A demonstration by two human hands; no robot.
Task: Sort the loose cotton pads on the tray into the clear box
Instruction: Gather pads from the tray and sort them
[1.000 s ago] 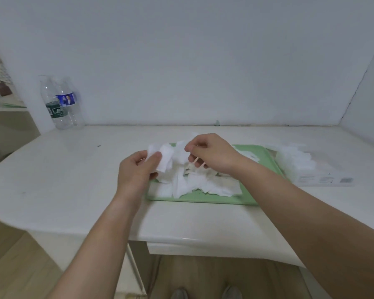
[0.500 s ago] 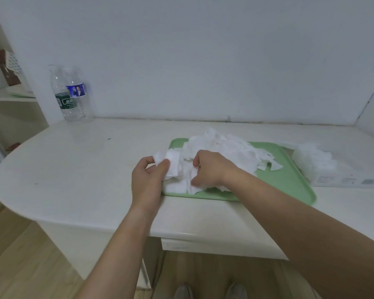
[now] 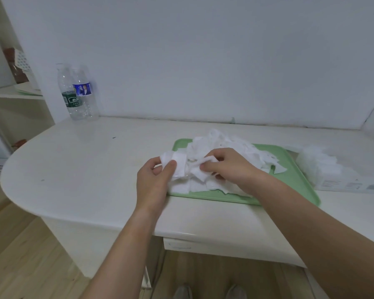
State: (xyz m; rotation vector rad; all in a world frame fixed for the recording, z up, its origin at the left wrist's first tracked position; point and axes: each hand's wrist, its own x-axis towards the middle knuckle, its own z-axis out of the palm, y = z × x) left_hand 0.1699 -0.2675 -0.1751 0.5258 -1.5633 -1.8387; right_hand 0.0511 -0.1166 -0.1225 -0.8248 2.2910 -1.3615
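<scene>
The person stands at the near edge of the white table point(image 3: 84, 160), both arms reaching in over the green tray point(image 3: 297, 180). The left hand point(image 3: 154, 180) hovers at the tray's left near corner, thumb pressed over a small stack of cotton pads point(image 3: 177, 165) with the fingers curled behind it. It looks like a gathering grip, squaring the pads up so they can go across together rather than one at a time. The right hand point(image 3: 231, 167) sits just right of it, low over the heap point(image 3: 231, 145), fingertips pinching a single pad point(image 3: 203, 161) that it seems ready to add to the stack. Most of the pads lie loose and jumbled on the tray, piled highest toward the far side. The clear box point(image 3: 343, 184) lies on the table just right of the tray, some pads already inside, well within the right arm's reach. I'd say the sorting has a long way to go. Two water bottles point(image 3: 78, 93) stand at the far left by the wall
</scene>
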